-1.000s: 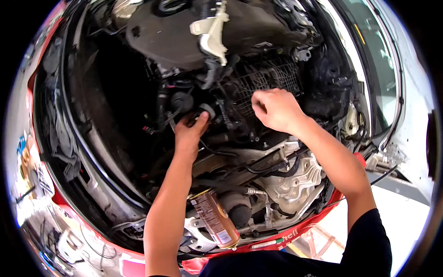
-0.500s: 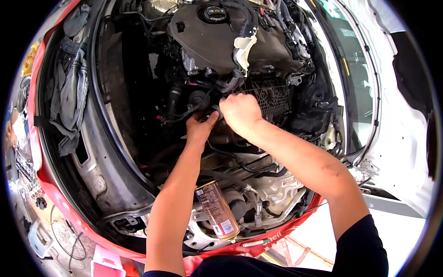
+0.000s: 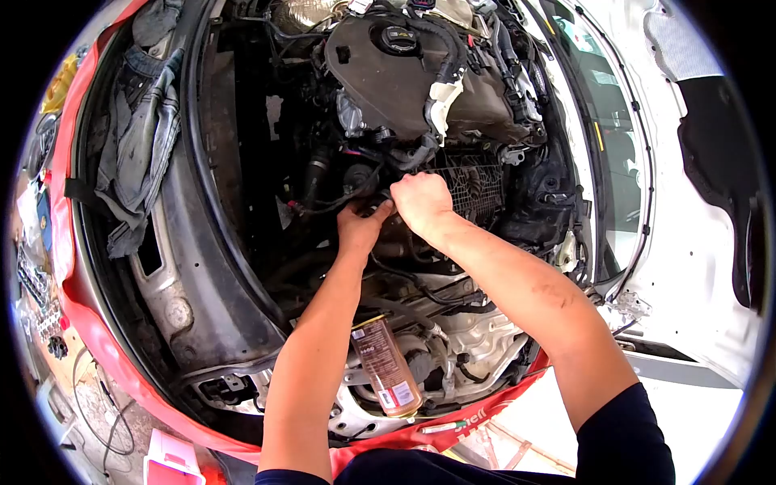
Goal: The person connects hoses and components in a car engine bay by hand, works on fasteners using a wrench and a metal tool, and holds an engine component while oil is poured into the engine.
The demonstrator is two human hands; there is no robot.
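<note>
The person wears a dark navy shirt (image 3: 412, 469), visible along the bottom edge. Its short right sleeve (image 3: 626, 440) ends above the elbow (image 3: 584, 339); the left sleeve (image 3: 293, 478) shows as a narrow strip. Dark smudges (image 3: 554, 293) mark the bare right forearm (image 3: 505, 263) near the elbow.

The left hand (image 3: 360, 232) and curled right hand (image 3: 422, 202) sit close together near the engine cover (image 3: 388, 89); a brown can (image 3: 385, 365) lies tilted.

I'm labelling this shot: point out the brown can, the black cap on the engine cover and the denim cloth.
Brown can (image 3: 386, 368), head view: middle of its printed side.
Black cap (image 3: 399, 40), head view: centre of its top.
Denim cloth (image 3: 149, 158), head view: middle of its draped fabric.
</note>
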